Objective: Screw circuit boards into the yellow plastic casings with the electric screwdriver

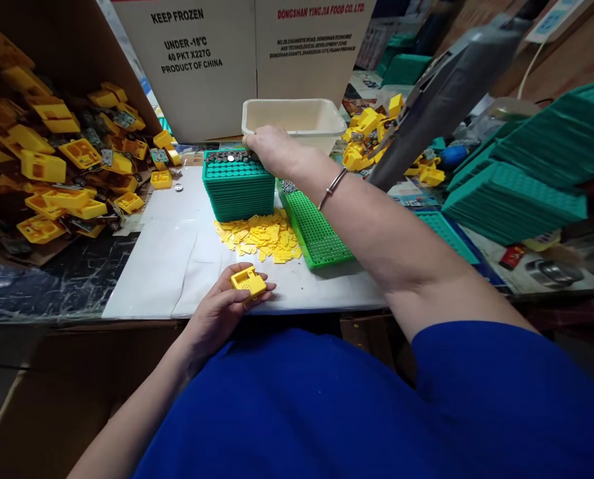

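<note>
Here, the left hand (pixel 221 306) rests at the near edge of the white work mat (pixel 177 253), fingers curled around a small yellow plastic housing (pixel 248 281) – held just above the mat. The right hand (pixel 271 150) reaches forward, palm down, onto the top of a stack of green trays (pixel 237 193), fingers spread over small grey metal parts (pixel 224 157) lying there; whether it grips any cannot be told. Between the hands lies a heap of small yellow chips (pixel 259 239), beside a flat green perforated tray (pixel 316 229). Behind the stack stands a beige tub (pixel 297 116) – to the left, a cardboard box of yellow housings (pixel 52 166)
</note>
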